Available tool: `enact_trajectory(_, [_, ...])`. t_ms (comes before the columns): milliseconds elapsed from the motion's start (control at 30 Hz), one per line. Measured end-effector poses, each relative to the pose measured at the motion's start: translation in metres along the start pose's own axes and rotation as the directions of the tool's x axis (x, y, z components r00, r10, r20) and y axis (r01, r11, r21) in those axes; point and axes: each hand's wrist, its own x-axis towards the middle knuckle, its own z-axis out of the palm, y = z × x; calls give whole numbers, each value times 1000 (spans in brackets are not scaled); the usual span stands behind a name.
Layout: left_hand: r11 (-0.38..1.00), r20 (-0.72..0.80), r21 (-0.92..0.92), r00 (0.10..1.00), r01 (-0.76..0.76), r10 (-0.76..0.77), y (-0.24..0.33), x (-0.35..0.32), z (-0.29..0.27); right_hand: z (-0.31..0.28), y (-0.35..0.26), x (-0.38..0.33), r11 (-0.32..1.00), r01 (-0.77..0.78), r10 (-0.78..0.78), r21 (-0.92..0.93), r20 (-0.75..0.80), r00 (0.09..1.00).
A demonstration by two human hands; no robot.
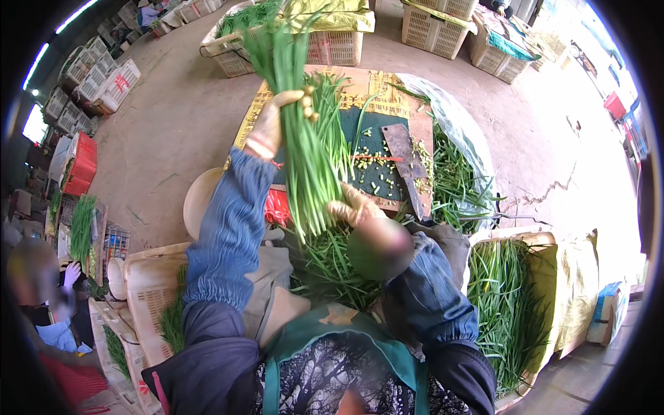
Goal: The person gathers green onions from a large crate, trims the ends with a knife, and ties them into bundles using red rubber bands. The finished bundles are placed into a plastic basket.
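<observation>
A long bunch of garlic chives stands upright in front of me, leaf tips up and pale stem ends down. My left hand, in a pale glove, is closed round its upper part. Beside the stem ends is my right hand, gloved too, with thumb and fingers apart and fingertips touching the bunch's side. More chives lie behind on a low work table. A broad-bladed cleaver rests at the right of the dark mat, among cut stem bits. Loose chive leaves fill the space below my hands.
At right stands a crate full of chives; another crate is at left. Leaves lie on a clear plastic sheet beside the table. A round pale stool is left of it. A co-worker sits far left.
</observation>
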Motion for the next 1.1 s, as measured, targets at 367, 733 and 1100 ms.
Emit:
enact_trajectory(367, [832,-467,530,875,164,126,-53,142,-164,-26,29,125,825,-253,154,-504,-230,961])
enact_trajectory(733, [153,-284,959,795,240,537,-137,62,-133,-4,2,133,639,-304,262,-707,-171,950])
enact_trajectory(1100, [16,-347,921,804,388,482,-139,69,-150,-58,-75,-124,849,127,-313,-513,-295,903])
